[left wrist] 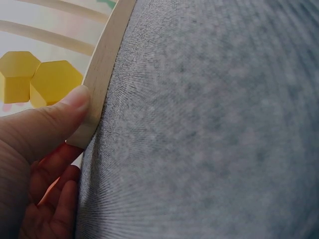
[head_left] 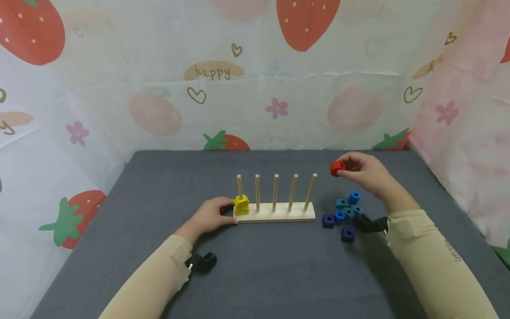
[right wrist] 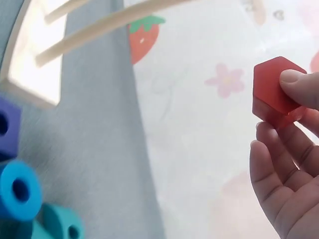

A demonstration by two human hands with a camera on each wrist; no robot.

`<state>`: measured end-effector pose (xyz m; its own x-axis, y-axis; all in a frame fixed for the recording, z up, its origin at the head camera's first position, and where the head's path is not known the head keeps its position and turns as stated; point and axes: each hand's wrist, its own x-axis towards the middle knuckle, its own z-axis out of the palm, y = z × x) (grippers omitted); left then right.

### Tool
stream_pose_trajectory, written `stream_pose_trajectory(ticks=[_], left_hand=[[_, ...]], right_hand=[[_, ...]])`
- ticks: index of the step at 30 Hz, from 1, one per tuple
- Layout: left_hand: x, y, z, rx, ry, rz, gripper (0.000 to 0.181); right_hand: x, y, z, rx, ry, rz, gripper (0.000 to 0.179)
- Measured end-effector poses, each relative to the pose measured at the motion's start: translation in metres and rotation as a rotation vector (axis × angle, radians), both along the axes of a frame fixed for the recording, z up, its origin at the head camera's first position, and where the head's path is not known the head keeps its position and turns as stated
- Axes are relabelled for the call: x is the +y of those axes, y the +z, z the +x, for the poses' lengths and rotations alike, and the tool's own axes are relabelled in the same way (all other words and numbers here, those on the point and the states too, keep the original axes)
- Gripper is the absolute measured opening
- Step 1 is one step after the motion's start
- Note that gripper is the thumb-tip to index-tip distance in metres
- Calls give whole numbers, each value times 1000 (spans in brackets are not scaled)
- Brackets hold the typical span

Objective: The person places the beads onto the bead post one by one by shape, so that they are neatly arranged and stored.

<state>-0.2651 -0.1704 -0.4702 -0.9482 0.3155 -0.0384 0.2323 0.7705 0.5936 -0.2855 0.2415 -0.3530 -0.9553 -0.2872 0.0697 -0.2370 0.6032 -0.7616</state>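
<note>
Table (head_left: 263, 270) edges lie well off the rack (head_left: 281, 215); left hand (head_left: 210, 215) pinches it, right hand (head_left: 365, 172) a red block (head_left: 337, 169).

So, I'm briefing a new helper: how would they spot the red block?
On the grey-covered table, find the wooden peg stand, then look right to the person's right hand. Its fingers pinch the red hexagonal block; the loose pieces nearby are purple, blue or teal.
</note>
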Motion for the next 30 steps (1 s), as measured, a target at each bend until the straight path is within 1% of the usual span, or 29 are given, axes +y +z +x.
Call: stream_pose_trajectory(ticks=[5, 12, 15, 22, 30], left_hand=[[0, 0, 0, 8, -11, 11, 55], [-1, 1, 0, 13, -21, 15, 54], [-1, 1, 0, 16, -23, 12, 54], [-1, 0, 0, 21, -23, 16, 54], [-1, 0, 1, 20, -25, 19, 56]], right_hand=[[-9, 15, 2, 48, 35, -3, 31], [-29, 33, 9, 88, 14, -15, 27], [-39, 39, 8, 100, 41, -30, 26], [-64, 43, 7, 126, 125, -107, 24], [-103, 43, 9, 84, 197, -198, 26]])
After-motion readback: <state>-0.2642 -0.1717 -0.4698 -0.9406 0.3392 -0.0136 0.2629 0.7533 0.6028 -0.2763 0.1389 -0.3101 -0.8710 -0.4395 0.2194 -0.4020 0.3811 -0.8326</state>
